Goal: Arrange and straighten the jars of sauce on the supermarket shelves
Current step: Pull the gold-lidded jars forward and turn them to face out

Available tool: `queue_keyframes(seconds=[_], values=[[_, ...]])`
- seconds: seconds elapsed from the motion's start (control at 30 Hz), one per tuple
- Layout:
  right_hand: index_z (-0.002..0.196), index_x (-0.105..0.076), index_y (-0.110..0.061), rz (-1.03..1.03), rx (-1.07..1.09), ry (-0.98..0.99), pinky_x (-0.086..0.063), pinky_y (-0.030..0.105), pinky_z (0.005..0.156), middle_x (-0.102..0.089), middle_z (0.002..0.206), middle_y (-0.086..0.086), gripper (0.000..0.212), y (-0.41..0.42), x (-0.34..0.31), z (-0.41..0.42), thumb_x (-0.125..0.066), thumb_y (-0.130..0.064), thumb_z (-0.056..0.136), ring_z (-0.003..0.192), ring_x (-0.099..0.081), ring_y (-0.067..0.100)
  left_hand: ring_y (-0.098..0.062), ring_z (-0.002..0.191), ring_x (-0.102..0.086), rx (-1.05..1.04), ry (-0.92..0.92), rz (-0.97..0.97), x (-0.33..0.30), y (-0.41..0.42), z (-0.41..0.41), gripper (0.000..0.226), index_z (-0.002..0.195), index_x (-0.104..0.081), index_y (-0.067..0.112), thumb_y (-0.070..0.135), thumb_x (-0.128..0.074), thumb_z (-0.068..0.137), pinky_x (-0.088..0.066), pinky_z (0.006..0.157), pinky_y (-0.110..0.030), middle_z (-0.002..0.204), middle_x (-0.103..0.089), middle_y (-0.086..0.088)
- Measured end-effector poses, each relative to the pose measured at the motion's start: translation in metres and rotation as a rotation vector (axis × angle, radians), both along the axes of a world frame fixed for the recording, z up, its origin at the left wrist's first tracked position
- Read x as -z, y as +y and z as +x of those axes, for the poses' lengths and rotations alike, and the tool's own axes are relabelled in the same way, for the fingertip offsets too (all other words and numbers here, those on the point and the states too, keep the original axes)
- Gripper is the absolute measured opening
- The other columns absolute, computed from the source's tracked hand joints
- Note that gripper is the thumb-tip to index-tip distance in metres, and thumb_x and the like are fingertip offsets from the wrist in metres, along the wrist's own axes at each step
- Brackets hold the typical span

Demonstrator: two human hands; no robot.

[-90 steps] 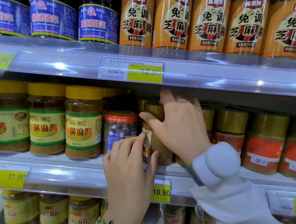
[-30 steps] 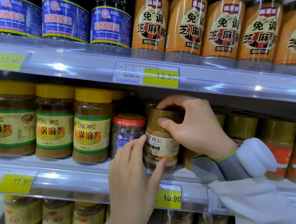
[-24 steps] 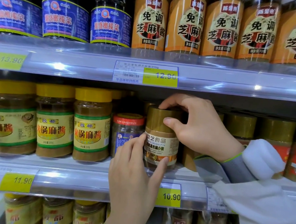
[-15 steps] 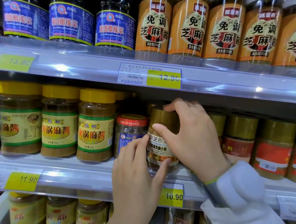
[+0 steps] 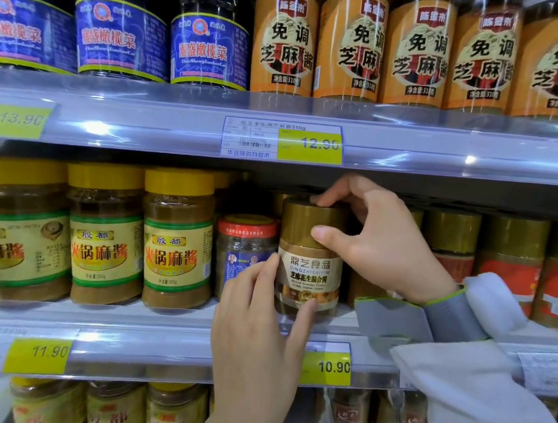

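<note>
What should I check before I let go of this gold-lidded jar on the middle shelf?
1. Label faces front: ok, the gold-lidded jar shows its label squarely.
2. Jar upright: ok, it is not tilted.
3. Base fully on the middle shelf: cannot tell, the left hand hides its lower edge.
4. Grip secure: ok, the right hand holds the lid and the left steadies the base.
5. Room beside the red-lidded jar: cannot tell, the left fingers cover that side.
6. In line with the yellow-lidded jars: cannot tell from this angle.
</note>
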State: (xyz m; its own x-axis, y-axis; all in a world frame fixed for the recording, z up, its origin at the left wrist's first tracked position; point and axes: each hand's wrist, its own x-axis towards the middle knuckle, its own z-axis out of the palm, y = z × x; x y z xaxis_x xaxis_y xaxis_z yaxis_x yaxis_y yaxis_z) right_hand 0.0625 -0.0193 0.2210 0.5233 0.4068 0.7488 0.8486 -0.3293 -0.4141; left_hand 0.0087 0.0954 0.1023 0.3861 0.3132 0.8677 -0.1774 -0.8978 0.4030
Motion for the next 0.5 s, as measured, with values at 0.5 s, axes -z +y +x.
queue_keyframes(seconds=[0.5], values=[[0.089,-0.069,-0.022,0.014,0.192,-0.147,-0.034,0.004,0.076,-0.058,0.091,-0.008,0.014,0.011,0.003,-0.005,-0.072,-0.022,0.075,0.089,-0.049,0.0,-0.009,0.101,-0.046,0.032,-0.015,0.057,0.001,0.006,-0.001,0.055,0.122,-0.053,0.015,0.051,-0.044,0.081,-0.039,0.083,-0.022,0.109,-0.06,0.002]])
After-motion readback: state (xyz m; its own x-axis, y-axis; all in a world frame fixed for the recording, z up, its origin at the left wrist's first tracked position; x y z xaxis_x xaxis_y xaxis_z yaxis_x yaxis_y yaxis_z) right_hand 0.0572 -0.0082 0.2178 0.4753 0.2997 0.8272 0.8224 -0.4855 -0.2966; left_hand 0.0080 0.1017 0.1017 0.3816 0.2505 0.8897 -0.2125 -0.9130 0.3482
